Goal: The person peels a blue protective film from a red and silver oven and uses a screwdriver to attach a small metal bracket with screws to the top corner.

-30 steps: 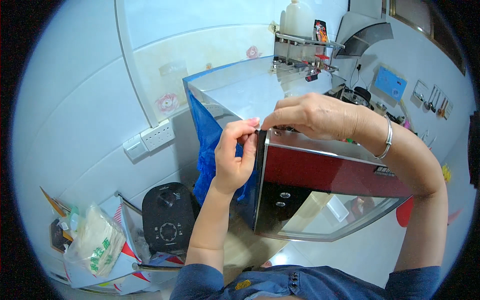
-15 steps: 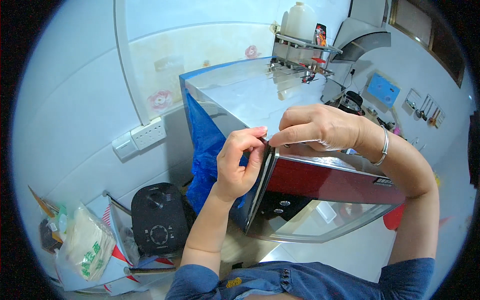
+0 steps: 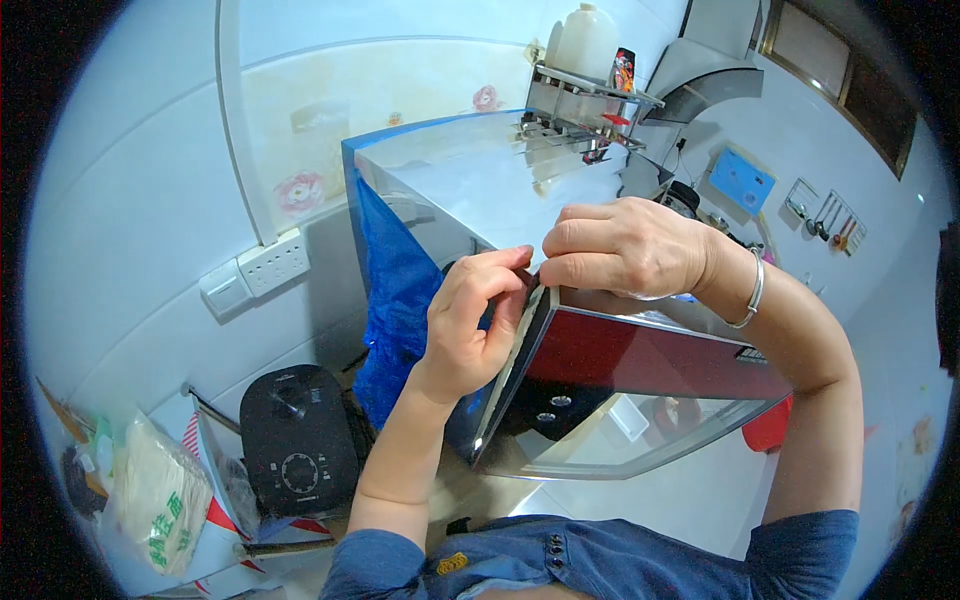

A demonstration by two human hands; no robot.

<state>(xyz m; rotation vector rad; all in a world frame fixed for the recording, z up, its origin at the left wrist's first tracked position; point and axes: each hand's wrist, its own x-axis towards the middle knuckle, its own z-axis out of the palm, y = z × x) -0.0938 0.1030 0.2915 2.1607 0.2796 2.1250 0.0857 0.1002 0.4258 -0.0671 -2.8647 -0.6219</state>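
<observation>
A large box-shaped appliance (image 3: pixel 460 165) with a shiny metal top stands in front of me. Its front panel (image 3: pixel 640 350) is dark red above and glassy below. Crumpled blue plastic film (image 3: pixel 392 300) hangs from its left side. At the panel's top left corner, my left hand (image 3: pixel 470 320) is closed, thumb and forefinger pinching by the edge. My right hand (image 3: pixel 630 250), with a bracelet (image 3: pixel 755 290) on the wrist, is pinched at the same corner, close to the left fingertips. Their fingers hide what they grip. Below them, a pale strip (image 3: pixel 515 350) runs along the panel's side edge.
To the left are a black appliance with a dial (image 3: pixel 298 440), a plastic bag (image 3: pixel 160 495) and a wall socket (image 3: pixel 272 263). Behind stands a metal rack (image 3: pixel 590 85) holding a whitish jug (image 3: pixel 585 42). Utensils (image 3: pixel 830 220) hang on the right wall.
The whole view has shifted slightly, so everything sits a little further left. More of the pale strip shows along the panel's edge. Both hands stay at the same corner.
</observation>
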